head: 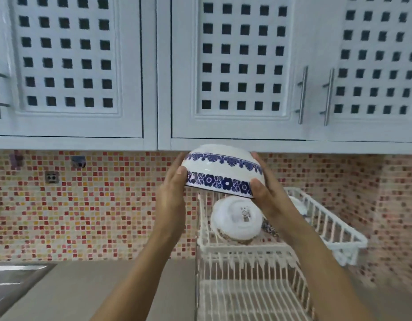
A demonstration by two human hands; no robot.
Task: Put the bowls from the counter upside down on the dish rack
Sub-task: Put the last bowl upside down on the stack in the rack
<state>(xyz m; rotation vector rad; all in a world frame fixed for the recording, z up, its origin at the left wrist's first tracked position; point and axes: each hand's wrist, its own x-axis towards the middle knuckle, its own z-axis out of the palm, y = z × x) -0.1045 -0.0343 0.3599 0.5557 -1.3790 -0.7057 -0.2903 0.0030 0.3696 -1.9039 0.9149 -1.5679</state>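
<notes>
A white bowl with blue floral bands point(221, 171) is held in the air with its rim facing down and its foot up, which is the orientation the task wants, so it seems it only needs lowering rather than any more turning. It hangs above the upper tier of the white wire dish rack point(325, 218), which stands on the counter point(103, 290) against the mosaic tile wall point(84, 205). The left hand point(174, 188) presses flat against the bowl's left side, thumb on the near face, fingers wrapped behind; the right hand point(267, 193) mirrors it on the right side, so the bowl is clamped between two partly open palms rather than pinched at the rim. That two-sided hold likely keeps the smooth glazed surface from slipping. Directly below, an inverted white bowl point(236, 218) already rests near the front-left corner of the upper tier, so the free wire towards the tier's right edge looks like the sensible landing spot. The lower tier shows no dishes in view.
</notes>
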